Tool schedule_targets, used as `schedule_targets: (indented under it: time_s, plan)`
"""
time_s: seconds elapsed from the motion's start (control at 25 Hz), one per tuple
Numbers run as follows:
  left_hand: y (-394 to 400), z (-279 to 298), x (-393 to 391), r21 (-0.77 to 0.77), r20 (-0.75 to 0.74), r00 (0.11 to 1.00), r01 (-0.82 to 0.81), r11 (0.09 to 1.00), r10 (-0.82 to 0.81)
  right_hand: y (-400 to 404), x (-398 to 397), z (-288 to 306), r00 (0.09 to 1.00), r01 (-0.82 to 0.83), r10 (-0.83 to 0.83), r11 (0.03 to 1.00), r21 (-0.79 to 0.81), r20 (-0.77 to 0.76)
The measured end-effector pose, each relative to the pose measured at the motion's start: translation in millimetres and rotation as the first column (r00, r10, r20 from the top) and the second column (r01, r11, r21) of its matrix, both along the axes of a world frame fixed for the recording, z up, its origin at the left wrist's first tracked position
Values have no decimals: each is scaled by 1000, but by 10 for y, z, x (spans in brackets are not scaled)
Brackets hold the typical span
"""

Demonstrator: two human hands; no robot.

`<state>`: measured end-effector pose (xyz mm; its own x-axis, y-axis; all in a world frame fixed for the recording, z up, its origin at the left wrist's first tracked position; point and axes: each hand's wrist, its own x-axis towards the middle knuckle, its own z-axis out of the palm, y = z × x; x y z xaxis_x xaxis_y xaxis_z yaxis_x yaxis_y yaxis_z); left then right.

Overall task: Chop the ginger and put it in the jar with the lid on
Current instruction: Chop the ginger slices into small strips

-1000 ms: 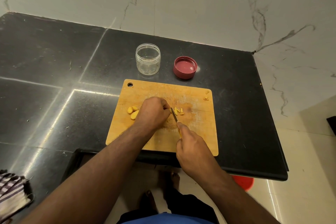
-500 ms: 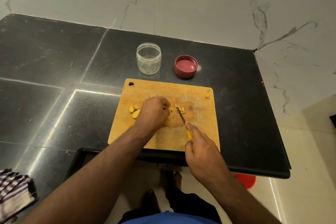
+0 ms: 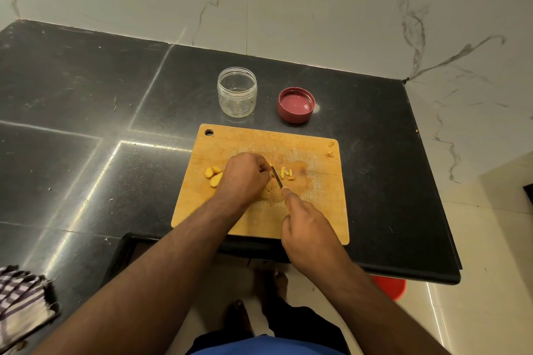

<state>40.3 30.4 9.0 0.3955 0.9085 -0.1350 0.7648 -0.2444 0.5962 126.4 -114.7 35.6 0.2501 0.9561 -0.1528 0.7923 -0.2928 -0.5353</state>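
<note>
A wooden cutting board [image 3: 314,210] lies on the black counter. My left hand [image 3: 245,176] is curled over a piece of ginger, which is mostly hidden under the fingers. My right hand [image 3: 308,225] grips a small knife [image 3: 277,178] whose blade meets the board right beside the left fingertips. Cut ginger strips [image 3: 286,173] lie just right of the blade. Several ginger slices [image 3: 212,174] sit left of my left hand. A clear empty jar [image 3: 237,91] stands upright beyond the board, with its red lid [image 3: 296,104] lying upside down to its right.
The black counter [image 3: 86,112] ends near the board's front edge and at the right. A marble wall [image 3: 288,3] rises behind. A striped cloth [image 3: 20,300] lies at the lower left. A red bucket [image 3: 389,287] shows on the floor below the counter.
The knife moved away to the right half a second ago and has come back against my left fingertips. My left hand stayed on the ginger.
</note>
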Motion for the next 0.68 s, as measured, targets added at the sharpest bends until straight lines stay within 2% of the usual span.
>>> schedule_targets:
  time_s: [0.32,0.52,0.68]
  plan:
    - [-9,14,-6,-4,-8,1000,-15,1000,15,-191,-22,-20,1000,11,-11,1000,-27,-8]
    - [-10,11,-14,-25,-6,1000,-16,1000,16,-266,21,63,999,43,-41,996,76,-26]
    - [-24,20,-19,-49,23,999,-43,998,44,-162,44,76,999,23,-22,998,55,-23]
